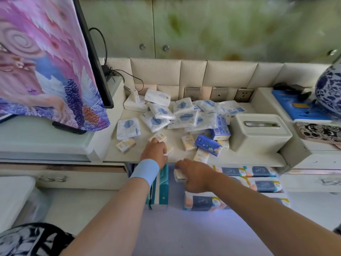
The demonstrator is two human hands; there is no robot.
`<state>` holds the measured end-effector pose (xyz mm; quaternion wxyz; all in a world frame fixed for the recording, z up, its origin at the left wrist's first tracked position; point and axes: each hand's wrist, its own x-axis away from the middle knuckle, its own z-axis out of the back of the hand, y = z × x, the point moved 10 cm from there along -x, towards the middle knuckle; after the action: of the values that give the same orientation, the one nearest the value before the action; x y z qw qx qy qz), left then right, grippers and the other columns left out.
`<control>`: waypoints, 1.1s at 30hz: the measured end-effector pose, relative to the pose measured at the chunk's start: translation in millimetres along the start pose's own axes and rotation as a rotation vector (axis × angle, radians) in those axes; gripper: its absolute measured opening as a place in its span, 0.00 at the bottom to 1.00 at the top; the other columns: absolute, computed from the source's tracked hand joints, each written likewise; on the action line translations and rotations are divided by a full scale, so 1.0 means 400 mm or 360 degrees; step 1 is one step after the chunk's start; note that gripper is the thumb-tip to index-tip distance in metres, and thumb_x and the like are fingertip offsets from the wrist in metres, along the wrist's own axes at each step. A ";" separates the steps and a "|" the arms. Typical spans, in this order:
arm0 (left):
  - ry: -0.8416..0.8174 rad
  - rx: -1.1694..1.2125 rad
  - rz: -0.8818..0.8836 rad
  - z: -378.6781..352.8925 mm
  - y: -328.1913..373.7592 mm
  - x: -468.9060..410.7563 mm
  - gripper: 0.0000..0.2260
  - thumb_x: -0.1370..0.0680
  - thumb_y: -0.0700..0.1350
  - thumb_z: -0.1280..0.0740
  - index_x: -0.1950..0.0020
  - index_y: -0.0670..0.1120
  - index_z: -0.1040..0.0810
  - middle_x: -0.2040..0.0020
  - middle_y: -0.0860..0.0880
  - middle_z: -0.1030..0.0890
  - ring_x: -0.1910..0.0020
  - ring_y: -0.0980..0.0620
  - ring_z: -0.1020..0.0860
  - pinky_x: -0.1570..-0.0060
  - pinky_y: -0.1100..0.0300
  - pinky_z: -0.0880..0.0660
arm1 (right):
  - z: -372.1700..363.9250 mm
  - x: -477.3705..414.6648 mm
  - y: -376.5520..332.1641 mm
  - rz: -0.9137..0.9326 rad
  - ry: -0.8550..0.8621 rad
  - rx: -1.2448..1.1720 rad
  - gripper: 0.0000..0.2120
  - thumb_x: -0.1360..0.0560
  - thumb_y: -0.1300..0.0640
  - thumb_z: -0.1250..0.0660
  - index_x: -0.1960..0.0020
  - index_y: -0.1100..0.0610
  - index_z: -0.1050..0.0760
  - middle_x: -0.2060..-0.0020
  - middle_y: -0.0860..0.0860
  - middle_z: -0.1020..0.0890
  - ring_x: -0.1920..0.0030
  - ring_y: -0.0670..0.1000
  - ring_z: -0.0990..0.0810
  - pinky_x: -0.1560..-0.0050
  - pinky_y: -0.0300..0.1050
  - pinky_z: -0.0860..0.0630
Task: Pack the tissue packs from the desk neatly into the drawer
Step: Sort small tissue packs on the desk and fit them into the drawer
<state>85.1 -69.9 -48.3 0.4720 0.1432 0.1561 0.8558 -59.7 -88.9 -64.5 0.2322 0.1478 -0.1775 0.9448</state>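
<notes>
Cloth (42,58) in pink and purple hung over the screen way off at 10 o'clock. Coming right, the desk (118,156) had a messy heap of tissue packs (184,115) spread from 11 to 1 o'clock, blue-and-white ones at the back and little cream ones nearer the edge. The left hand (156,151), with a blue wristband (145,169), was curled over one small cream pack (169,150) right at the desk's front edge, fingers closed around it. Just right of that, the right hand (196,175) sat lower, over the open drawer (175,182), pinching another small pack (180,176) between thumb and fingers. Inside the drawer, a teal pack (160,189) stood at the left and bigger navy-and-peach packs (262,183) lay in rows at the right. A beige tissue box (258,133) sat on the desk at 2 o'clock, and a blue-and-white vase (330,89) beyond it.
</notes>
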 end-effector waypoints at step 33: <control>-0.0618 -0.0139 -0.0088 -0.128 -0.061 0.187 0.16 0.29 0.43 0.29 0.44 0.55 0.27 0.42 0.51 0.27 0.47 0.48 0.24 0.46 0.54 0.23 | -0.137 -0.116 -0.044 -0.0047 0.0044 0.0533 0.12 0.23 0.58 0.36 0.39 0.54 0.25 0.43 0.53 0.20 0.45 0.56 0.19 0.53 0.50 0.23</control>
<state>45.3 -0.5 -97.4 0.5224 0.2807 0.0288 0.8047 -22.5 -69.8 -125.6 0.2205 0.1739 -0.0123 0.9597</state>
